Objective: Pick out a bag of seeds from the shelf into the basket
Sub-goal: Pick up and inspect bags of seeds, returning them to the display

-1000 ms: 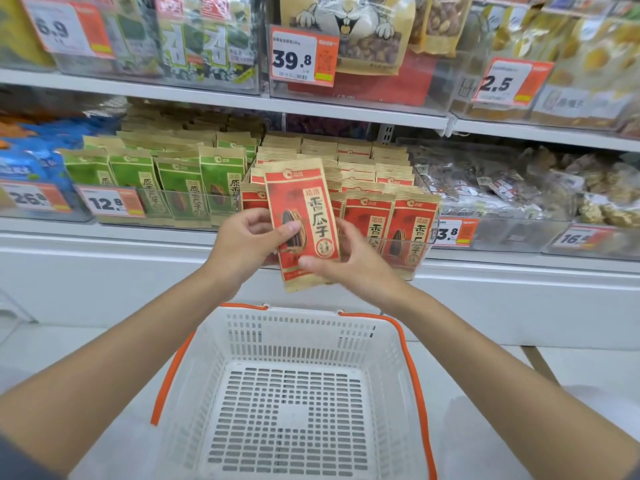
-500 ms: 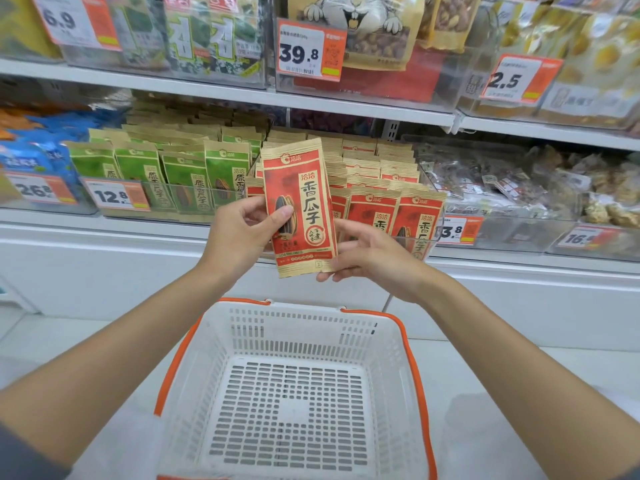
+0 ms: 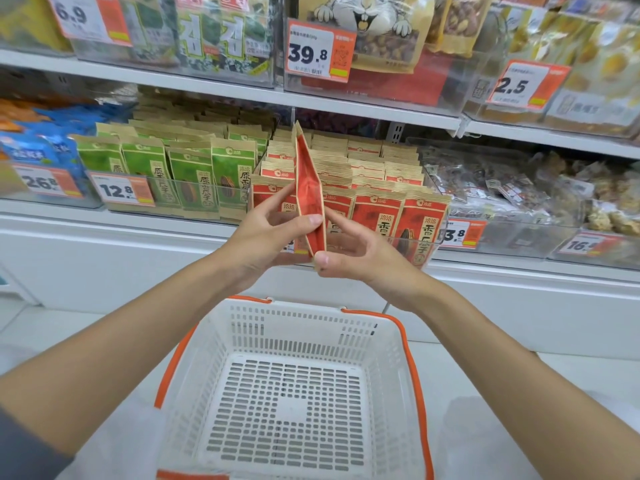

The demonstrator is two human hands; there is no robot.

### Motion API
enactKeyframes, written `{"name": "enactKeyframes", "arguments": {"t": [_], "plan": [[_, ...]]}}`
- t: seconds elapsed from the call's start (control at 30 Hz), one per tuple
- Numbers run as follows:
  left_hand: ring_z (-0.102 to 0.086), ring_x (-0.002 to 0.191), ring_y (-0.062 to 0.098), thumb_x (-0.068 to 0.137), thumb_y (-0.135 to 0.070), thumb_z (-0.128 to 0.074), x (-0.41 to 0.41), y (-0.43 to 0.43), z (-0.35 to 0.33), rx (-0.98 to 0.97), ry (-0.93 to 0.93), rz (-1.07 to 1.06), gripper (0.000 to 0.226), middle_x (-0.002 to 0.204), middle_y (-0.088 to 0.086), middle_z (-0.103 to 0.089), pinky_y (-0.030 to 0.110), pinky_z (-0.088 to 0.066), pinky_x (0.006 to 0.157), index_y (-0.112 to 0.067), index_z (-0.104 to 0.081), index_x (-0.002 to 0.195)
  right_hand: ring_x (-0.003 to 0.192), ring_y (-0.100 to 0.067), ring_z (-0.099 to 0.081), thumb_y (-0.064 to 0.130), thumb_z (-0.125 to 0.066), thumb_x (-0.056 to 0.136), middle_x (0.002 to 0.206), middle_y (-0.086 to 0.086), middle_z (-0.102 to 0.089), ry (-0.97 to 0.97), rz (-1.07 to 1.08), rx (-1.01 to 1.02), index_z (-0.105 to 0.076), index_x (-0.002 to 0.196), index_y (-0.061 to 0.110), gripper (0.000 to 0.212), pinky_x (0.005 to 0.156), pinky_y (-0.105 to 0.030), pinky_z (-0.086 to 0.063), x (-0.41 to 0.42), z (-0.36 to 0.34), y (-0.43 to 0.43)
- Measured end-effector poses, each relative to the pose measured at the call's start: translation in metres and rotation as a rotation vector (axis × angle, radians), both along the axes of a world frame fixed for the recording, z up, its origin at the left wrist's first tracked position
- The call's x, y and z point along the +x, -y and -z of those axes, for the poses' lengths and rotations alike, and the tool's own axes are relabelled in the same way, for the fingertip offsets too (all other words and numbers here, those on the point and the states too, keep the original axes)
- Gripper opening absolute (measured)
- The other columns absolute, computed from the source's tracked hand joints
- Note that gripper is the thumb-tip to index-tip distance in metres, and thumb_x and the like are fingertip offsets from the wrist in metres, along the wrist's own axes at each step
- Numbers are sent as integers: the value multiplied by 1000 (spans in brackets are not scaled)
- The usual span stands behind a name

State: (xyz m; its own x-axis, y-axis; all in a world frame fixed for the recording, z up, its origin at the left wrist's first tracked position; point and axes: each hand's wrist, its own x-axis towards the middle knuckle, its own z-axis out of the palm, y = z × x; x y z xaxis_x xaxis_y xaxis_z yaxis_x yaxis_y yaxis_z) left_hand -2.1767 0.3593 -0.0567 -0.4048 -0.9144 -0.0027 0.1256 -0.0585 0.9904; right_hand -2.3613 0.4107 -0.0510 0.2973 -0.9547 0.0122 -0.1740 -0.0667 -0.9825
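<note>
A red and tan bag of seeds stands upright and edge-on to me, in front of the middle shelf. My left hand pinches its lower left side between thumb and fingers. My right hand holds its lower right side, thumb at the bottom corner. Below my hands sits the white basket with orange handles; nothing lies in it. More red seed bags stand in rows in the clear shelf bin behind.
Green seed bags fill the bin to the left, blue packs further left. Clear bags of snacks lie to the right. The upper shelf carries price tags and larger packs. White floor surrounds the basket.
The bag has turned from facing me to edge-on and risen a little. Both hands have shifted their hold around its lower part.
</note>
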Motion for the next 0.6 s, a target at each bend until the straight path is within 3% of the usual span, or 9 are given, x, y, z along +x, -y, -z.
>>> {"name": "enactKeyframes", "arguments": {"t": [0.1,0.33,0.47,0.6], "plan": [[-69,108,27,78,-28,-72,2,0,1,32,-52,58,72,121,14,-70,41,-60,74,-24,-48,145,115,-20,-66,25,-72,79,124,-6,-69,-8,6,13,-40,150,29,77,101,-43,-52,-5,-1,1],[-68,111,29,83,-24,-77,2,-1,2,81,-77,110,64,124,16,-68,41,-59,73,-23,-51,142,113,-21,-66,26,-71,83,120,-8,-71,-56,34,19,-42,149,29,73,101,-42,-51,-8,3,4],[-69,107,27,82,-22,-77,2,0,2,107,-63,141,62,125,13,-68,48,-59,81,-26,-54,140,115,-12,-65,43,-80,78,124,0,-66,-96,61,32,-46,144,33,75,100,-38,-53,-7,5,6],[-70,107,25,78,-17,-71,2,-5,5,132,18,278,68,122,8,-69,46,-59,79,-34,-52,141,119,-10,-61,55,-69,73,132,2,-61,-20,187,55,-40,146,29,83,102,-43,-52,-9,4,9]]}}
